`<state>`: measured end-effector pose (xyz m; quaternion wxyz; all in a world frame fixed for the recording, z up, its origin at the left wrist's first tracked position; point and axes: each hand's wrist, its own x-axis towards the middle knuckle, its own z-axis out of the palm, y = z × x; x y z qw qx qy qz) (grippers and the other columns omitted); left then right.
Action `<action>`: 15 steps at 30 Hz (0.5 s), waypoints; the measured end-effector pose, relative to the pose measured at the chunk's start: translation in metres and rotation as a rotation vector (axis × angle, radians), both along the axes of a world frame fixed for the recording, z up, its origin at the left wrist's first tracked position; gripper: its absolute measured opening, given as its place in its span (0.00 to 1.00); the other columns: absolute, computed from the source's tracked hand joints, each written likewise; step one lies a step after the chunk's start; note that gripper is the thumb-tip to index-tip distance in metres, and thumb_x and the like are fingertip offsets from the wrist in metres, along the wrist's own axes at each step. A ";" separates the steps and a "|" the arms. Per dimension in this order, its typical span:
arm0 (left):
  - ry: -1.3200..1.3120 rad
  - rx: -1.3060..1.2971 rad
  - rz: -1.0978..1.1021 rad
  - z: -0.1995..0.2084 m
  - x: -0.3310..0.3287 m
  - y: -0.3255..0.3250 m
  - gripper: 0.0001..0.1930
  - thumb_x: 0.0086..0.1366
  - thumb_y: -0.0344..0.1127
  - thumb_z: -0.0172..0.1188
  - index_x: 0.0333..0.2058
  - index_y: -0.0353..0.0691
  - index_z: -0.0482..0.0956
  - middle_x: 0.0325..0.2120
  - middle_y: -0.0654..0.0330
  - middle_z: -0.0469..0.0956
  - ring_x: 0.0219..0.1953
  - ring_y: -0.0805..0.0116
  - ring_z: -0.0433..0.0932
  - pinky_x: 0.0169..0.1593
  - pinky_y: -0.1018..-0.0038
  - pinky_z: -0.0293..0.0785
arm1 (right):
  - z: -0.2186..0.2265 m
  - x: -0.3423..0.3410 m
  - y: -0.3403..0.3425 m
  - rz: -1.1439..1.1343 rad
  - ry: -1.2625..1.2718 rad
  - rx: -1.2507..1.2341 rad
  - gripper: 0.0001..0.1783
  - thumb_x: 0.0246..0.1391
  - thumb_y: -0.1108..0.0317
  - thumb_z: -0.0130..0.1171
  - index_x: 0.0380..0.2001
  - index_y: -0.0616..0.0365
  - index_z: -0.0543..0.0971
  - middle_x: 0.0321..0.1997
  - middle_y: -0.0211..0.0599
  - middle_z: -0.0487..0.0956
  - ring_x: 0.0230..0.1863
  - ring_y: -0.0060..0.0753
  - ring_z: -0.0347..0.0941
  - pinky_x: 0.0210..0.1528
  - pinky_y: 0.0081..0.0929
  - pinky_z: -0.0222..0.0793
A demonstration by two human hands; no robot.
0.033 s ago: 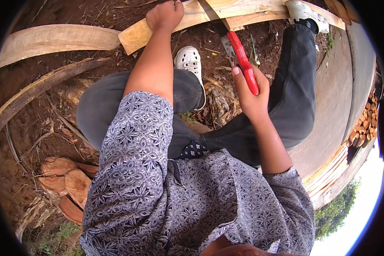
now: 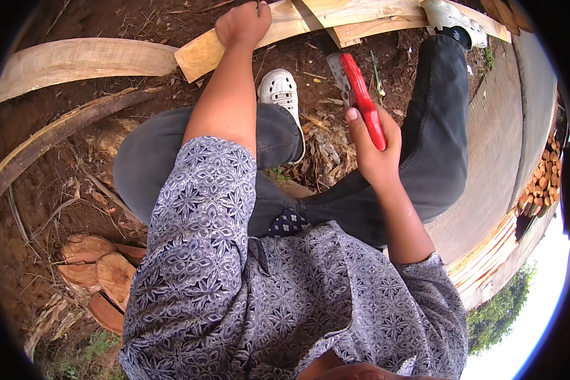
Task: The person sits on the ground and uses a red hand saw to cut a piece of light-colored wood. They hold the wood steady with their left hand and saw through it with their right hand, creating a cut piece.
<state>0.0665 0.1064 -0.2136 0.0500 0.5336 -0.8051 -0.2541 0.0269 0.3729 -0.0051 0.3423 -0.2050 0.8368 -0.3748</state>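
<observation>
Far left lay one curved board [image 2: 85, 63]; next, the left hand [image 2: 242, 26] pressed on a pale plank [image 2: 201, 58], fingers curled, tips hidden, grip impossible to tell! One white clog [image 2: 278, 87] showed below. Across the plank ran one handsaw [image 2: 356, 77], blade end cut off by the top edge, the right hand's [image 2: 379, 163] fingers clamped round its red handle! Far right, a second white clog [image 2: 455, 24].

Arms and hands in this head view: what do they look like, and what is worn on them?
The left hand and right hand are bare, with no gloves or wristbands visible. Short dark-grey and white fabric sleeves, printed with star-like flowers, cover the upper arms.
</observation>
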 end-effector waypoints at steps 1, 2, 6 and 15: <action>0.003 0.006 0.005 -0.001 0.001 0.000 0.22 0.69 0.54 0.52 0.33 0.45 0.87 0.32 0.47 0.85 0.39 0.42 0.84 0.46 0.49 0.78 | 0.008 0.004 0.009 -0.004 -0.005 -0.007 0.11 0.65 0.64 0.64 0.34 0.61 0.80 0.21 0.21 0.72 0.24 0.11 0.63 0.26 0.20 0.58; 0.006 0.012 0.010 -0.002 0.002 0.000 0.22 0.69 0.54 0.52 0.33 0.44 0.87 0.32 0.47 0.85 0.39 0.42 0.84 0.46 0.49 0.78 | 0.022 0.008 0.016 -0.031 -0.026 0.005 0.11 0.66 0.64 0.63 0.35 0.62 0.81 0.22 0.21 0.72 0.24 0.11 0.63 0.26 0.19 0.58; 0.007 -0.004 0.003 -0.002 0.007 0.000 0.22 0.69 0.54 0.52 0.33 0.44 0.87 0.32 0.47 0.85 0.38 0.42 0.84 0.46 0.49 0.78 | 0.054 0.004 0.021 -0.051 -0.069 0.035 0.10 0.67 0.65 0.62 0.39 0.63 0.81 0.23 0.20 0.73 0.25 0.11 0.65 0.27 0.17 0.60; -0.025 0.062 -0.059 -0.023 0.005 -0.006 0.24 0.70 0.57 0.46 0.39 0.50 0.87 0.36 0.48 0.86 0.43 0.44 0.84 0.47 0.52 0.78 | -0.098 -0.051 -0.073 -0.048 -0.003 -0.245 0.15 0.63 0.65 0.65 0.23 0.60 0.79 0.18 0.19 0.69 0.23 0.14 0.61 0.26 0.22 0.59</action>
